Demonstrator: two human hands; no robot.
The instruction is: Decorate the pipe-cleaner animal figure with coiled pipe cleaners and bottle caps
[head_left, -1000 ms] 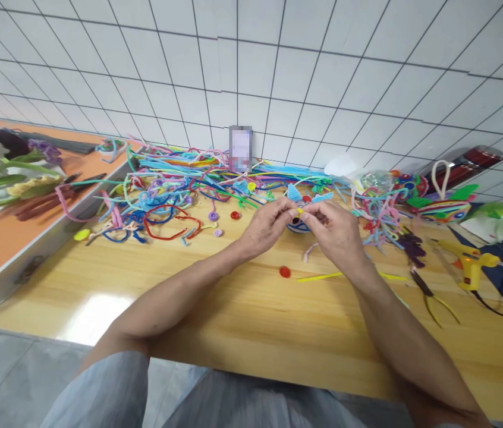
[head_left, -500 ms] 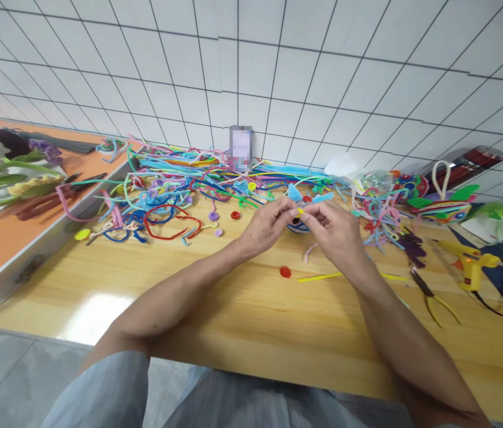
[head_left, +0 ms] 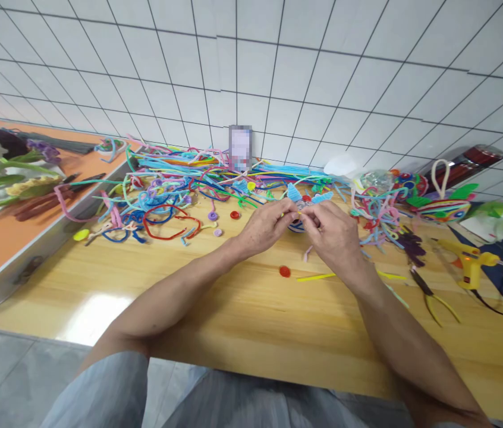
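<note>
My left hand (head_left: 269, 224) and my right hand (head_left: 330, 229) meet over the table, fingers pinched together. Between their fingertips is a small piece of yellow pipe cleaner (head_left: 299, 213), mostly hidden by the fingers. Just behind and beneath them sits a round craft figure with light blue ear- or wing-like parts (head_left: 295, 192); much of it is covered by my hands. A red button-like coil (head_left: 284, 271) lies nearer to me, beside a long yellow pipe cleaner (head_left: 316, 277) that passes under my right forearm.
Tangled pipe cleaners (head_left: 166, 193) spread along the wall, with a phone (head_left: 240, 147) propped among them. To the right lie pliers (head_left: 430, 294), a yellow glue gun (head_left: 470, 264) with its cord, and a colourful finished ornament (head_left: 443, 209). A raised tray edge (head_left: 50, 255) borders the left.
My fingertips have closed further over the yellow piece, so less of it shows. My right hand has turned slightly. The things on the table stay where they were.
</note>
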